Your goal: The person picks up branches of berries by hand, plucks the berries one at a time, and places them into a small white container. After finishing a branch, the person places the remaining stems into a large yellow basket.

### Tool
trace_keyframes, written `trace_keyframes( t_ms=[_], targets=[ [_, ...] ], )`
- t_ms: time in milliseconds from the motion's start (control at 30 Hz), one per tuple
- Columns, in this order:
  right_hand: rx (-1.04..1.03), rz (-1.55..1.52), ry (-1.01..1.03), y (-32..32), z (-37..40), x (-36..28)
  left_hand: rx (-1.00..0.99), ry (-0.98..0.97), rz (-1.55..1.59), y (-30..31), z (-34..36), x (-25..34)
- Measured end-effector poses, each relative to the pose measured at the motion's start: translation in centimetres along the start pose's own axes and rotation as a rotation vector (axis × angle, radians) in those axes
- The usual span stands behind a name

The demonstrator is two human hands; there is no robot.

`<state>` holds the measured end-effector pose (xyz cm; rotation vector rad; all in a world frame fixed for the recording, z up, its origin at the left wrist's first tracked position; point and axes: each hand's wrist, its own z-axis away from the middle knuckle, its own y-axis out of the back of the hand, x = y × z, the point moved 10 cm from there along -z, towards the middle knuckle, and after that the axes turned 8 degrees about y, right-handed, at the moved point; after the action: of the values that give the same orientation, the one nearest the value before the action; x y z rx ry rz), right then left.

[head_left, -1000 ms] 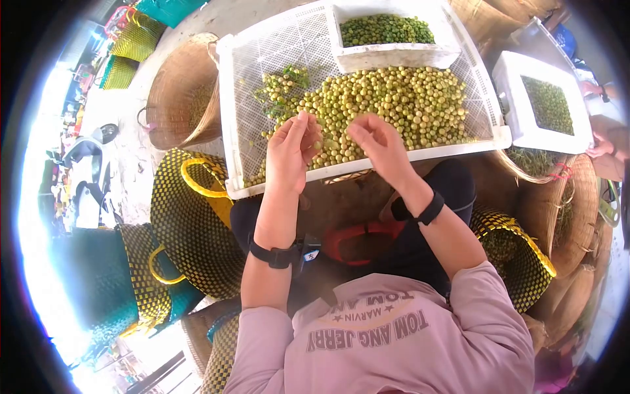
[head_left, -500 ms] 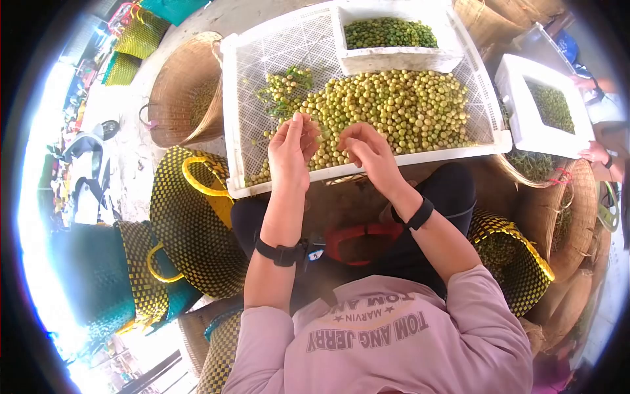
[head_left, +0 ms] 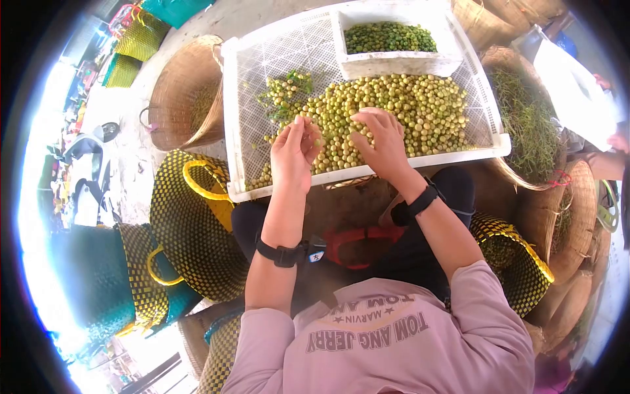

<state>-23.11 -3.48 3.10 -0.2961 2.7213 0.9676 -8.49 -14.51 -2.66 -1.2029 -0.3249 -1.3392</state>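
Note:
Small round yellow-green fruits (head_left: 407, 111) lie in a thick layer on a white mesh tray (head_left: 252, 69) across my lap. Over the tray's near-left part, my left hand (head_left: 294, 154) is closed, thumb against fingers; whatever is in the pinch is too small to make out. My right hand (head_left: 384, 146) hovers at the near edge of the fruits, thumb and fingers apart, with nothing visible in it. A cluster of fruits with leaves and stems (head_left: 287, 92) rests just beyond my left hand. At the tray's far right, a white foam box (head_left: 400, 64) holds darker green fruits.
A wicker basket (head_left: 180, 92) stands left of the tray, with a yellow-and-black woven basket (head_left: 190, 230) nearer me. Right of the tray, another basket holds green stems (head_left: 522, 125). At the far right, a person's hand (head_left: 617, 141) is beside a white box (head_left: 571, 92).
My right hand has moved right and its fingers have spread. My left hand stays almost in place. The other person's white box has tilted and moved right, uncovering the basket of stems.

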Motion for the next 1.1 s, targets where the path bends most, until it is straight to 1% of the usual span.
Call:
trace_keyframes(
  t_ms=[33,67,100,133,167,200,267,300,333,400,433,467,533,600,667,700,733,800,833,867,933,967,1000,1067,1100],
  targets=[
    [-0.023,-0.117,-0.052,-0.9,0.0,0.8,-0.003,0.0,0.0,-0.2,0.1,0.0],
    [-0.022,-0.116,-0.052,-1.0,0.1,0.7,-0.007,0.01,-0.012,-0.4,0.2,-0.1],
    [-0.134,-0.693,-0.418,-3.3,0.8,1.9,-0.01,0.021,-0.024,-0.7,0.5,-0.2],
    [-0.243,-1.268,-0.786,-6.0,2.4,0.7,-0.012,0.024,-0.026,-0.9,0.6,-0.4],
    [-0.27,-1.393,-0.882,-5.9,2.6,-0.6,-0.004,0.037,-0.022,-1.0,0.6,-0.6],
    [-0.269,-1.394,-0.88,-6.2,2.9,-0.4,0.003,0.047,-0.018,-1.0,0.6,-0.7],
    [-0.199,-1.603,-0.82,-6.9,3.2,-1.0,0.006,0.043,-0.011,-1.0,0.8,-0.7],
    [-0.149,-1.682,-0.861,-6.8,3.2,-1.1,0.008,0.041,-0.001,-0.9,0.9,-0.6],
    [-0.152,-1.685,-0.862,-6.7,3.2,-1.1,0.011,0.04,0.0,-0.7,0.8,-0.6],
    [-0.143,-1.793,-0.955,-6.8,3.7,-1.0,-0.035,0.047,0.04,-0.8,0.7,-0.8],
    [-0.157,-1.757,-0.998,-6.8,3.8,-0.8,-0.036,0.047,0.042,-0.8,0.7,-0.9],
    [-0.156,-1.753,-0.998,-6.9,3.7,-0.6,-0.057,0.067,0.054,-1.0,0.9,-1.1],
    [-0.142,-1.891,-1.0,-7.1,3.3,-0.9,-0.076,0.089,0.066,-1.0,1.0,-1.3],
    [-0.132,-1.915,-0.999,-6.7,2.8,-0.9,-0.089,0.116,0.154,-0.9,1.0,-1.0],
    [-0.231,-1.714,-0.96,-6.2,2.5,-0.9,-0.072,0.125,0.142,-1.2,1.5,-0.9],
    [-0.231,-1.607,-0.947,-6.1,2.2,-0.9,-0.088,0.142,0.097,-1.4,1.7,-1.1],
    [-0.229,-1.604,-0.952,-6.1,2.1,-1.4,-0.104,0.158,0.053,-1.6,1.8,-1.4],
    [-0.28,-1.373,-0.755,-5.4,0.7,-2.0,-0.106,0.136,0.003,-1.6,1.8,-1.4],
    [-0.216,-1.319,-0.72,-5.5,0.9,-1.4,-0.105,0.111,-0.046,-1.5,1.8,-1.3],
    [-0.22,-1.322,-0.717,-5.7,1.2,-1.3,-0.102,0.107,-0.044,-1.4,1.7,-1.2],
    [-0.159,-1.558,-0.876,-6.3,2.4,-1.0,-0.062,0.045,-0.038,-0.8,1.5,-0.5],
    [-0.122,-1.573,-0.939,-6.4,3.0,-0.7,-0.066,0.01,-0.022,-0.5,1.4,-0.1],
    [-0.13,-1.575,-0.936,-6.5,3.1,-1.0,-0.062,0.006,-0.018,-0.6,1.4,0.0],
    [-0.178,-1.624,-1.029,-7.1,4.1,-1.7,0.081,-0.067,-0.104,0.2,1.6,0.8],
    [-0.195,-1.646,-1.021,-7.0,3.8,-2.6,0.083,-0.067,-0.1,0.0,1.7,0.7]
  ],
)
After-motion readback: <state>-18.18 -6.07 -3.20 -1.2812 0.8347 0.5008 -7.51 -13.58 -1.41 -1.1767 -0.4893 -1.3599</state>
